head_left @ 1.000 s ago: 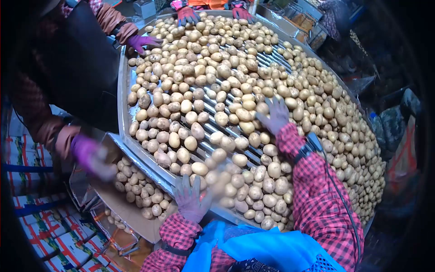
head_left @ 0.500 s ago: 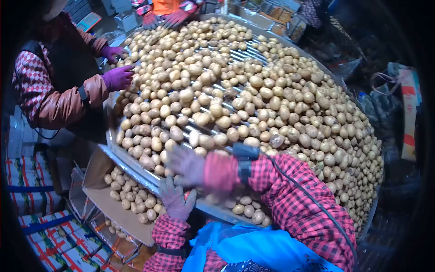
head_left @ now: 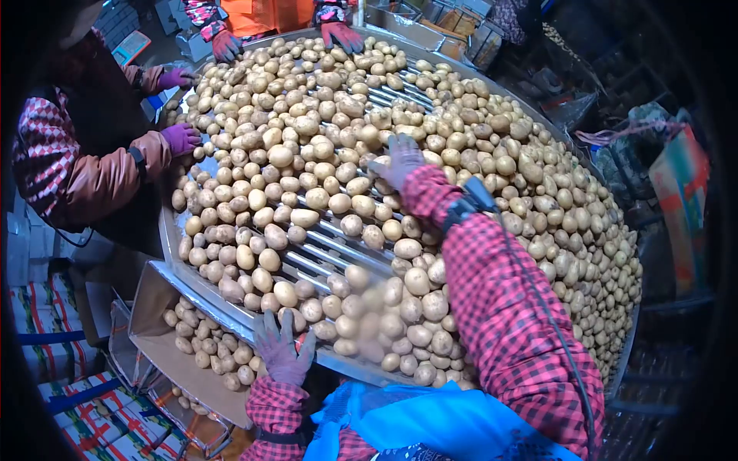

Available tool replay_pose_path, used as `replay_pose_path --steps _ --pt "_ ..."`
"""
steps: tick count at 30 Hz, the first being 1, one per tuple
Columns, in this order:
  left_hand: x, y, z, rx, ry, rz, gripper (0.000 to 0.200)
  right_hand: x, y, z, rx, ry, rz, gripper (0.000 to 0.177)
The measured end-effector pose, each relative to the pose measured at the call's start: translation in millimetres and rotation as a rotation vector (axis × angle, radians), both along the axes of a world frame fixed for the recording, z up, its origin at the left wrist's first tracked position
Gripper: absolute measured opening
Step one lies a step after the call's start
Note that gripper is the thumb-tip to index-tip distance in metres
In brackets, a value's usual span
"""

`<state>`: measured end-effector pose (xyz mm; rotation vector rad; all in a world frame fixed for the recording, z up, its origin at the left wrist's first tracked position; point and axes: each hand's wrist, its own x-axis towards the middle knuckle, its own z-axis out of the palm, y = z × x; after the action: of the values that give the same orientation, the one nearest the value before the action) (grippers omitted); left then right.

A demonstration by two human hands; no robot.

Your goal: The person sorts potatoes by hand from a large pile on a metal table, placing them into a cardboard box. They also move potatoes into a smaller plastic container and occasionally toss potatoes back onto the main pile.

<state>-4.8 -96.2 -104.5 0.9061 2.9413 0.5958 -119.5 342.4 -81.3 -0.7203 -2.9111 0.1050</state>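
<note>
Potatoes [head_left: 311, 201] cover a large metal sorting table [head_left: 377, 374] with roller bars [head_left: 327, 250] showing between them. My left hand [head_left: 284, 355], in a greyish-purple glove, rests at the near rim with its fingers apart, beside a small red spot I cannot make out. Farther out, my right hand [head_left: 403, 161], gloved alike, reaches onto the potatoes, fingers stretched and touching them, gripping none that I can see. Below the rim by my left hand, an open cardboard box [head_left: 201, 374] holds more potatoes. Several potatoes near the front edge are blurred by motion.
A co-worker at the left has purple-gloved hands [head_left: 181, 139] at the table's edge. Across the table, another person's red-gloved hands [head_left: 341, 37] touch the potatoes. Printed cartons [head_left: 58, 315] are stacked at lower left. A coloured bag [head_left: 683, 207] hangs at the right.
My right hand has moved from the near rim out to the middle of the pile. Potatoes have shifted, baring rollers nearer me. My left hand stays by the rim. The far person's hands have spread apart.
</note>
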Motion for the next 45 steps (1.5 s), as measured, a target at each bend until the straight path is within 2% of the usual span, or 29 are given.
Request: replay_pose_path --steps 2,4,5,6,8,10,11,12,13,14,15,17,18,19,20,21,22,25,26,28,30,32,34,36,38,40,42,44,45 --pt "1.5 1.6 5.0 0.011 -0.021 -0.004 0.07 6.6 8.4 4.4 -0.225 -0.267 -0.023 0.102" --pt "1.2 -0.3 8.4 0.0 -0.066 -0.025 0.07 -8.0 19.4 13.6 -0.477 -0.274 -0.076 0.115" --pt "-0.5 1.0 5.9 0.017 -0.035 -0.03 0.07 -17.9 24.9 9.1 -0.416 -0.317 -0.094 0.124" --pt "-0.5 0.9 4.2 0.032 -0.009 -0.041 0.07 -24.0 37.5 4.6 -0.447 -0.196 -0.047 0.118" --pt "1.0 3.2 6.8 0.035 -0.042 -0.026 0.071 -47.0 65.2 16.9 -0.551 -0.243 -0.197 0.108" --pt "-0.2 -0.1 6.9 0.008 -0.05 -0.036 0.072 -75.1 76.1 8.8 -0.468 -0.258 -0.36 0.101" --pt "-3.8 0.7 7.4 0.006 -0.038 -0.028 0.072 -86.1 62.5 23.3 -0.37 -0.328 -0.25 0.111" --pt "-3.3 0.5 9.3 0.013 -0.041 -0.039 0.072 -84.6 53.8 38.8 -0.435 -0.403 -0.191 0.109" --pt "-2.3 0.8 9.9 0.025 -0.046 -0.055 0.073 -96.6 35.6 24.7 -0.412 -0.24 -0.193 0.106" --pt "-0.9 0.5 9.0 0.026 -0.05 -0.063 0.073 -94.5 15.1 36.4 -0.624 -0.075 0.036 0.103" --pt "0.7 -0.6 7.1 0.01 -0.063 -0.052 0.073 -117.3 11.5 -12.7 -0.415 0.28 0.362 0.098" --pt "0.4 -1.4 2.3 0.002 -0.029 -0.041 0.073 -104.2 -62.4 32.3 -0.221 -0.207 0.193 0.089" --pt "-1.3 -1.6 1.6 0.005 -0.018 -0.043 0.073 -94.8 -96.2 63.6 -0.146 -0.415 0.183 0.093" --pt "-1.2 -1.8 1.1 -0.001 -0.016 -0.04 0.072 -90.9 -114.0 37.5 -0.022 -0.319 0.294 0.094" --pt "0.4 -1.8 0.8 -0.005 -0.019 -0.037 0.072 -81.0 -140.7 17.1 0.006 -0.19 0.308 0.093" --pt "0.1 -0.6 0.5 0.0 -0.013 -0.036 0.072 -56.4 -166.7 23.8 0.051 -0.194 0.396 0.092" --pt "-0.8 0.1 0.3 -0.007 -0.003 -0.026 0.071 -53.0 -191.5 25.4 -0.011 -0.297 0.449 0.093" --pt "2.0 -2.9 -8.4 0.004 0.02 -0.009 0.07 9.8 -249.1 -0.9 -0.155 -0.131 0.61 0.098" --pt "0.6 -1.7 -7.2 0.023 0.045 -0.016 0.069 30.3 -249.7 3.7 -0.287 -0.161 0.678 0.095" --pt "1.8 1.4 -3.7 0.027 0.038 0.004 0.068 55.4 -240.9 11.6 -0.388 -0.318 0.686 0.089" --pt "2.5 1.8 -1.2 0.026 0.025 0.018 0.066 75.5 -208.9 29.1 -0.366 -0.369 0.811 0.084" --pt "3.2 1.3 -3.4 0.023 0.02 0.024 0.066 91.4 -169.2 16.8 -0.337 -0.189 0.915 0.077" --pt "3.2 0.7 -6.1 0.053 0.043 0.011 0.067 98.6 -128.5 30.5 -0.128 -0.115 0.817 0.076" --pt "4.5 1.2 -6.8 0.049 0.037 0.017 0.067 91.6 -80.3 36.5 -0.335 -0.203 0.497 0.069" --pt "2.0 1.0 -5.7 0.042 0.039 0.028 0.067 86.1 -54.9 43.9 -0.173 -0.204 0.425 0.047" --pt "4.0 1.3 -4.9 0.033 0.022 0.028 0.066 76.7 -46.0 52.8 -0.556 -0.15 0.199 0.042" --pt "4.2 2.9 -4.7 0.037 0.032 0.031 0.066 54.1 -48.7 57.3 -0.554 -0.072 0.177 0.048" --pt "2.8 2.0 -3.1 0.028 0.034 0.019 0.067 22.2 -54.2 50.3 -0.452 0.163 0.249 0.056" --pt "2.3 1.4 -2.7 0.023 0.039 0.02 0.067 6.3 -61.9 46.7 -0.457 0.168 0.251 0.056"
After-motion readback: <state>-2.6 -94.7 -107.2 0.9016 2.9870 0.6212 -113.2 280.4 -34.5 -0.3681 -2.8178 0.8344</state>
